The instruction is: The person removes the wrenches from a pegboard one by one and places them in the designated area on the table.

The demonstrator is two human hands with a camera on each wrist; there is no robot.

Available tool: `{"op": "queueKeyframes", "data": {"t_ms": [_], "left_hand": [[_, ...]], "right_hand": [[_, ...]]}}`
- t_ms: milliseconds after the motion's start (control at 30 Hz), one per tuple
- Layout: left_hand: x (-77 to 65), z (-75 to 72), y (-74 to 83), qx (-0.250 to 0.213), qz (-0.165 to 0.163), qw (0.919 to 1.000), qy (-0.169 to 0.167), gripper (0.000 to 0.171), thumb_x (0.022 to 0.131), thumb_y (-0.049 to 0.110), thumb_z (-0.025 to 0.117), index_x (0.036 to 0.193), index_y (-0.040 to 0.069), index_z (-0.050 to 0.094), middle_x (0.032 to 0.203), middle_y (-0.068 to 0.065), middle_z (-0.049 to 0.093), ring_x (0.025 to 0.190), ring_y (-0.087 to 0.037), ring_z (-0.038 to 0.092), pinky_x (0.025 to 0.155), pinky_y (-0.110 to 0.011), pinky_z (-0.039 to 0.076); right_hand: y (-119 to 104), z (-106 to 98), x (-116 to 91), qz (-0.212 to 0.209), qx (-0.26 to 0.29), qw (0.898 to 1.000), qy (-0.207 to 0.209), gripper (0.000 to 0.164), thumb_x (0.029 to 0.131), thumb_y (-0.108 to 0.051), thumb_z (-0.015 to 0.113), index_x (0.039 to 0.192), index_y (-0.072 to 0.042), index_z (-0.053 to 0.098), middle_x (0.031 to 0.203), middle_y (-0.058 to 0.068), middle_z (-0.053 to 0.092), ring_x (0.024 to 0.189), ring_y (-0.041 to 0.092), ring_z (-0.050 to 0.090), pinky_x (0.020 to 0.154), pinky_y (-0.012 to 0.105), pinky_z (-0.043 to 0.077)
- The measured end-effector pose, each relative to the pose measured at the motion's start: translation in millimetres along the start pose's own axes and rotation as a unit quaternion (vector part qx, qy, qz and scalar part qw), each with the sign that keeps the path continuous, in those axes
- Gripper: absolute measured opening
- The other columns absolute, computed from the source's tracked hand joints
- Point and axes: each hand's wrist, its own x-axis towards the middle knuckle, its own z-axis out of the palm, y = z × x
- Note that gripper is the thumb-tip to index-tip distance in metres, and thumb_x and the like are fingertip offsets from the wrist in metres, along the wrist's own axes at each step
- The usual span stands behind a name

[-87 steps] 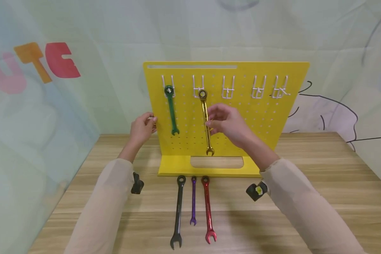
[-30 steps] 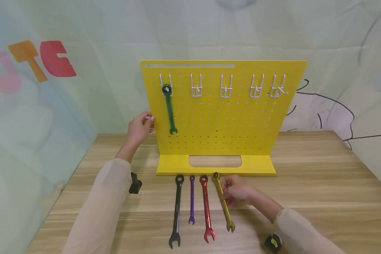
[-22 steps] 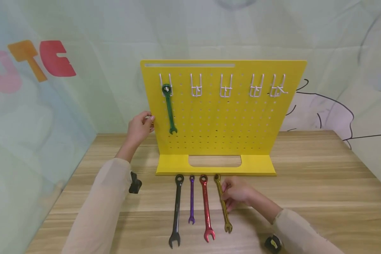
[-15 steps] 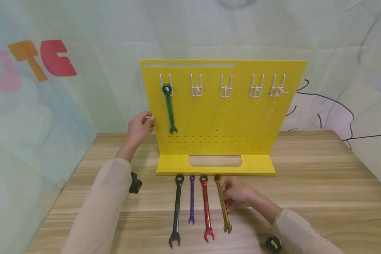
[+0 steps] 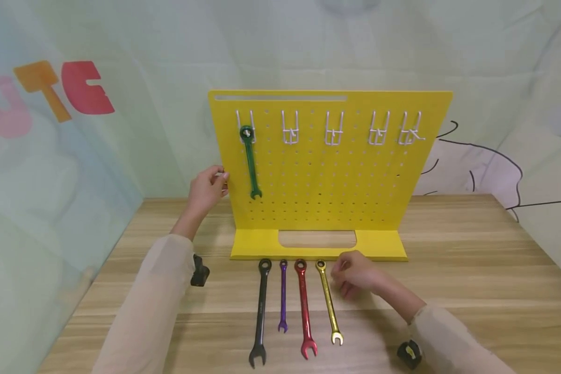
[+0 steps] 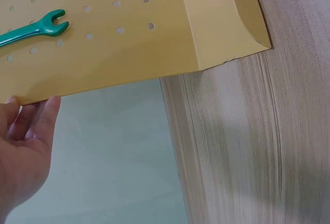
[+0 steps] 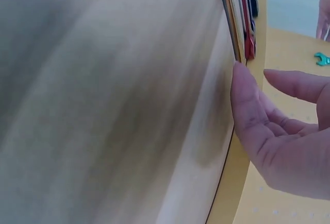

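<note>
My left hand (image 5: 205,189) pinches the left edge of a yellow pegboard (image 5: 304,179), thumb and fingertips at its rim in the left wrist view. Just right of a gold combination wrench (image 5: 329,304), my right hand (image 5: 359,272) hovers low over the table with loosely bent fingers and nothing in them. That wrench lies in a row with a red wrench (image 5: 305,311), a small purple wrench (image 5: 283,298) and a long black wrench (image 5: 262,311), ring ends toward the board. A green wrench (image 5: 251,163) hangs by its ring from the leftmost hook.
Several white wire hooks line the upper board, among them a bare middle hook (image 5: 334,130). The board's yellow base (image 5: 378,244) stands on a wood-grain table (image 5: 472,270). Behind it hangs a printed cloth backdrop (image 5: 168,104).
The gold wrench has come down from beside the second hook to the table, right of the red wrench. My right hand has let go of it and shifted slightly right. The left hand stays put.
</note>
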Motion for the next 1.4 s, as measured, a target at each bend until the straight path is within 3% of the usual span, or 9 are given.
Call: {"op": "queueKeyframes", "data": {"t_ms": [233,700,1067,1233,1400], "left_hand": [[0.6,0.2,-1.0,-0.009,-0.006,0.9999,-0.005,0.031,0.098,0.019,0.042,0.120,-0.002,0.049,0.115,-0.023,0.057,0.102,-0.033,0.058,0.081,-0.035,0.053],[1.8,0.8,-1.8,-0.003,-0.001,1.0000,-0.002,0.031,0.098,0.020,0.041,0.120,-0.001,0.049,0.114,-0.023,0.057,0.101,-0.033,0.059,0.080,-0.033,0.054],[1.7,1.3,-2.7,-0.008,-0.001,1.0000,-0.003,0.032,0.098,0.020,0.041,0.120,-0.001,0.049,0.113,-0.024,0.057,0.101,-0.033,0.059,0.080,-0.035,0.054],[0.9,1.3,-2.0,0.000,0.000,1.0000,0.001,0.032,0.098,0.020,0.041,0.121,-0.001,0.049,0.112,-0.024,0.058,0.101,-0.033,0.059,0.078,-0.033,0.054],[0.8,1.3,-2.3,-0.002,0.000,1.0000,0.003,0.032,0.098,0.019,0.041,0.121,-0.001,0.050,0.113,-0.024,0.057,0.101,-0.033,0.059,0.078,-0.033,0.054]], "right_hand": [[-5,-11,11,-0.062,0.015,0.998,-0.027,0.016,0.083,0.006,0.052,0.099,0.008,0.053,0.077,0.015,0.061,0.061,0.022,0.059,0.055,0.035,0.056],[-46,-14,34,-0.131,0.036,0.990,-0.036,0.031,0.090,0.002,0.052,0.120,0.009,0.045,0.099,0.028,0.056,0.085,0.040,0.059,0.072,0.042,0.056],[-77,-8,54,-0.171,0.048,0.983,-0.050,0.038,0.091,0.000,0.053,0.126,0.006,0.042,0.108,0.023,0.055,0.100,0.043,0.053,0.082,0.048,0.051],[-89,-6,62,-0.183,0.055,0.980,-0.049,0.038,0.090,0.001,0.053,0.126,0.006,0.042,0.115,0.026,0.052,0.102,0.040,0.053,0.080,0.042,0.053],[-100,-4,68,-0.184,0.062,0.980,-0.051,0.038,0.091,-0.001,0.052,0.128,0.004,0.041,0.120,0.025,0.050,0.107,0.040,0.050,0.087,0.049,0.048]]}}
